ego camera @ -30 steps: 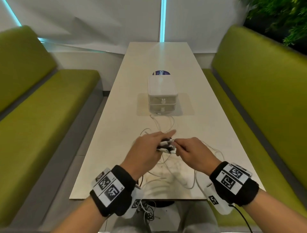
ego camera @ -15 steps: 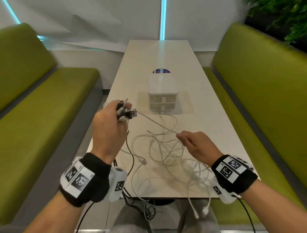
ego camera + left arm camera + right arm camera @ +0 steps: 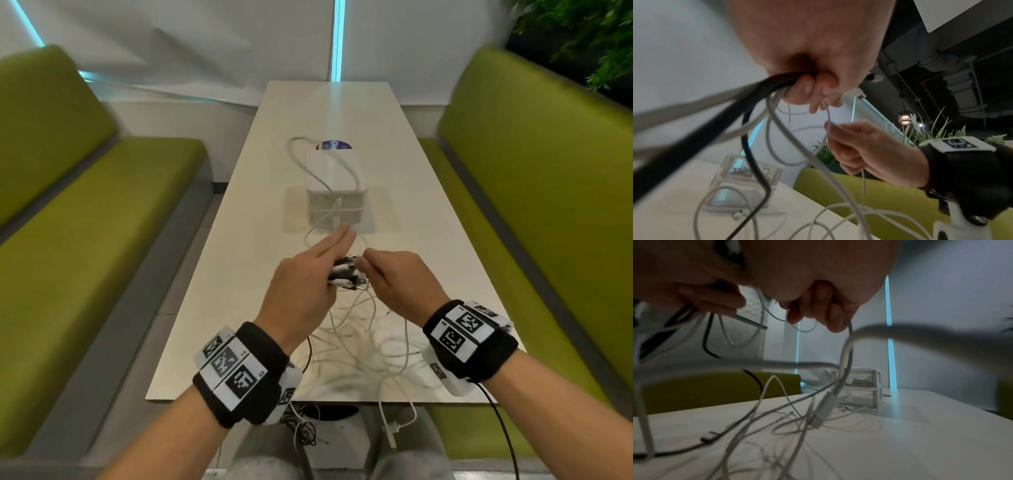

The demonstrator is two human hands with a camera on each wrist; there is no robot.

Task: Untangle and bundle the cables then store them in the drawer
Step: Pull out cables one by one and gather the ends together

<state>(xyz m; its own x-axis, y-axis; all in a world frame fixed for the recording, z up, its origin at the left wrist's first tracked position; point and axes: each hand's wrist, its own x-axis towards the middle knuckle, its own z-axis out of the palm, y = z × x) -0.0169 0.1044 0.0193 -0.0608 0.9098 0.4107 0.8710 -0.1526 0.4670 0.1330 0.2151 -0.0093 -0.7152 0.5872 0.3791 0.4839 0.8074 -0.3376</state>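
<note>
Over table (image 3: 219, 308), left hand (image 3: 301, 291) clutches cables (image 3: 346, 274); right hand (image 3: 397, 281) pinches one

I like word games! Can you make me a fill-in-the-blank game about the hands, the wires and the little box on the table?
1. The left hand grips a bunch of cable ends, mostly white plus one that is ____.
2. The right hand pinches a thin ____ cable.
3. A white loop lies over the top of the small ____ unit.
4. The benches beside the table are ____.

Missing words: black; white; drawer; green
</note>
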